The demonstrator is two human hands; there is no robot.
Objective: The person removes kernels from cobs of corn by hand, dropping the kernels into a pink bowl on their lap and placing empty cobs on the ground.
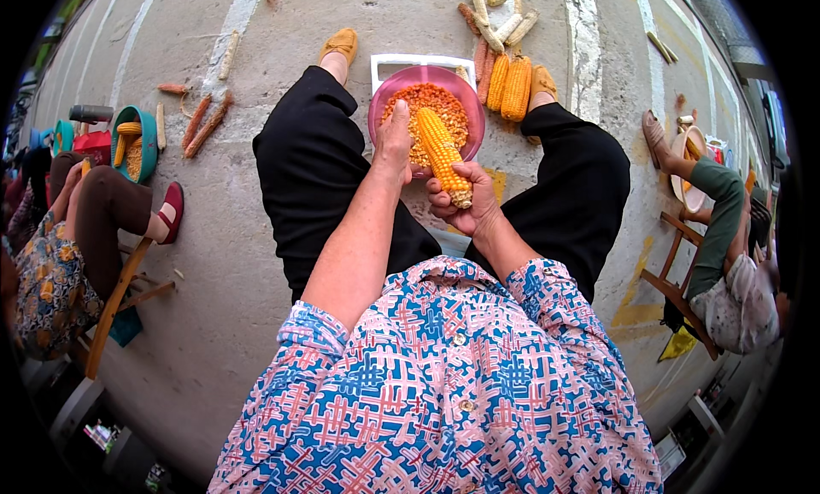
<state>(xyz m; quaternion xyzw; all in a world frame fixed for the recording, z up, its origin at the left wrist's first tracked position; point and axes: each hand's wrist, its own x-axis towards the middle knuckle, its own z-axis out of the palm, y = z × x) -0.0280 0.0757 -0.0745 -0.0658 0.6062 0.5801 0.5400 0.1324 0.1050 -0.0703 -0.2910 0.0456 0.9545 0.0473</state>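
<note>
A yellow ear of corn (439, 148) slants over a pink bowl (475, 138), its kernels still thick on the visible side. My right hand (471, 196) grips its lower end, fingers and thumb around the pale butt. On the ear's left, my left hand (392, 141) has its thumb raised; its fingertips reach toward the ear's underside and are partly hidden, so contact is unclear. Loose orange and yellow kernels (419, 98) lie in the bowl. Under the bowl a white frame (403, 59), perhaps a small stool, stands between my feet.
By my right foot lie full corn ears (516, 90) and several stripped cobs (496, 32). More bare cobs (208, 125) are scattered on the concrete left. A seated person (106, 205) has a teal basin (146, 144) at left; another person (711, 193) sits right beside a pale basin (690, 196).
</note>
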